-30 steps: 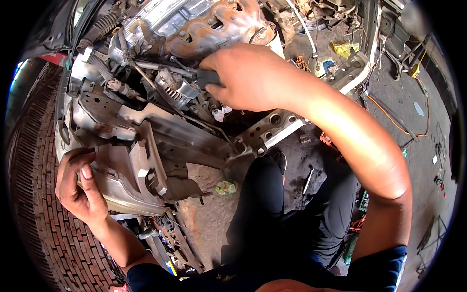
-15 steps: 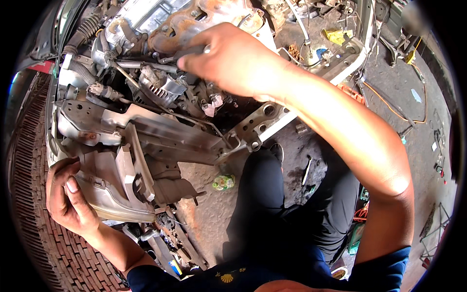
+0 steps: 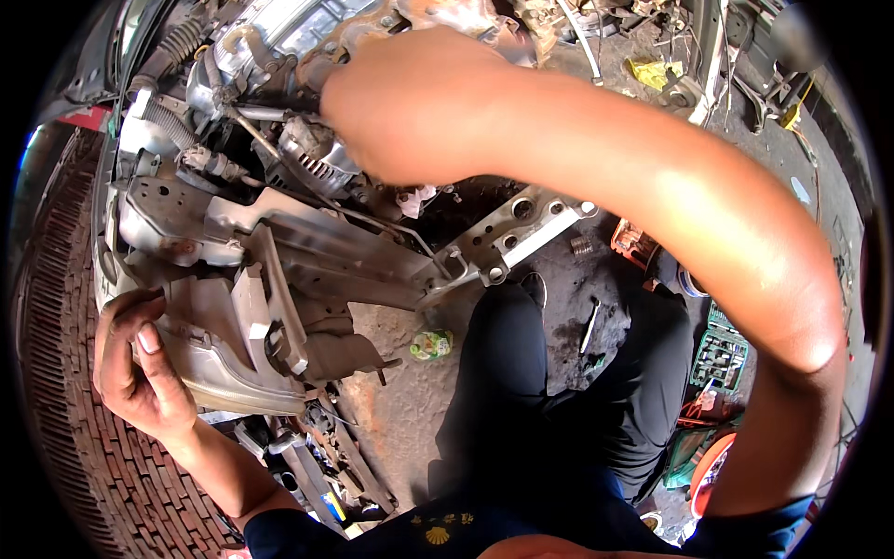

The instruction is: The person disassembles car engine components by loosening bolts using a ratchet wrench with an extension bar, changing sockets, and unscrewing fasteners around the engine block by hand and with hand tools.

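My left hand (image 3: 144,368) is beside the headlight (image 3: 223,377) at the car's front corner. Its fingers are loosely curled, the thumb stands apart, and nothing shows in the palm. Over the opened engine bay, my right hand (image 3: 400,102) is closed in a fist, knuckles up, near the rusty manifold cover (image 3: 368,20). The fist and forearm hide its fingers and most of the dark-handled tool they grip. Just below the fist sits the alternator (image 3: 317,154), with a metal pipe (image 3: 270,144) running past it.
A bare metal crossmember (image 3: 521,224) spans the front of the bay. A green bottle (image 3: 430,345) lies on the floor by my legs. At right are an open green socket set (image 3: 719,359), an orange box (image 3: 633,240) and an orange-rimmed tub (image 3: 712,475). Brick paving (image 3: 121,456) runs along the left.
My right hand has moved a little left, its elbow swinging out to the right, and now covers the tool seen before. The left hand stays at the headlight. The view has shifted slightly.
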The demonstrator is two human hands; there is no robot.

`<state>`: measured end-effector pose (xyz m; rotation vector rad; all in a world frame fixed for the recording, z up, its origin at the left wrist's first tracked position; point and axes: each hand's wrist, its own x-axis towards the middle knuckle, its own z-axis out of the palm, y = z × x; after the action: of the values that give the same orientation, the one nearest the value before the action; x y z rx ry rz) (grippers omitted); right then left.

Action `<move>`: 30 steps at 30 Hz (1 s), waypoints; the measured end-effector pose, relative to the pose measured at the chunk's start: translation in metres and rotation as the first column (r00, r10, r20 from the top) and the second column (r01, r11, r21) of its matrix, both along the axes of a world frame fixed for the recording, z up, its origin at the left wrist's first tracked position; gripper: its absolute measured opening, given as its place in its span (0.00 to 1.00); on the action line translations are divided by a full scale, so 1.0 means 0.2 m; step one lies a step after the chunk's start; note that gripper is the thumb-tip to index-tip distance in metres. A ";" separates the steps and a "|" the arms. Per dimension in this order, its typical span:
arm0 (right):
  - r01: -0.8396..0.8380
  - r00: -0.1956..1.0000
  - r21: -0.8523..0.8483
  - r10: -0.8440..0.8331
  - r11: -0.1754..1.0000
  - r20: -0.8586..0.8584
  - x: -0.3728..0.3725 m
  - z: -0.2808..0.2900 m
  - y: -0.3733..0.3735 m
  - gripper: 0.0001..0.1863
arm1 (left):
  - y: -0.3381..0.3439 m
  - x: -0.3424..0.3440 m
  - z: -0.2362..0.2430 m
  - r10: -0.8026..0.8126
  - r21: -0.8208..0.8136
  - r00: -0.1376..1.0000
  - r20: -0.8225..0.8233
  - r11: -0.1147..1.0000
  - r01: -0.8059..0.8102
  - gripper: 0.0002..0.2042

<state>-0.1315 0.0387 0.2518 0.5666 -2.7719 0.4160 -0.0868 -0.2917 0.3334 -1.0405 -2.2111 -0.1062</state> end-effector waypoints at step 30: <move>0.176 0.982 -0.919 0.134 -0.352 0.137 -0.03 -0.40 -0.10 0.10 | 0.02 0.02 0.00 -0.012 0.024 0.999 0.032 1.000 0.011 0.15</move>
<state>-0.1367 0.0178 0.1720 -0.1061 -1.2544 2.5406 -0.0822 -0.2884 0.3330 -1.0453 -2.2277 -0.1548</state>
